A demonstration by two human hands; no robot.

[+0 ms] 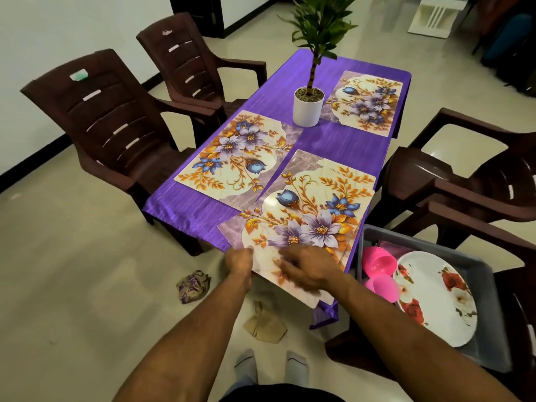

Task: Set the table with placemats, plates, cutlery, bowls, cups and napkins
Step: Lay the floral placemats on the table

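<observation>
We see the left hand (239,261) at the near-left edge of the nearest placemat (307,216), its grip pinching that edge, fingers curled round it. The right hand (309,271) lies on top of the same placemat near its front edge, motion-blurred; fingers look spread and fairly flat, pressing on the mat, nothing held. This placemat overhangs the near end of the tabletop (333,140), which is covered by a purple cloth. It appears to be more than one mat stacked, edges showing at the right side. A second placemat (232,155) lies on the left side, a third placemat (365,103) at the far right, both flat. A white potted plant (308,107) stands between them, touching the third mat's corner. To our right a grey tub (490,285) sits on a brown chair (478,184), holding a floral plate (438,297) and pink cups (380,271), plate tilted against the cups. Two more brown chairs (116,120) stand on the left. On the glossy tiled floor (72,271) lie a crumpled purple cloth (193,285) and a tan folded piece (264,323) near our socked feet (246,364).
</observation>
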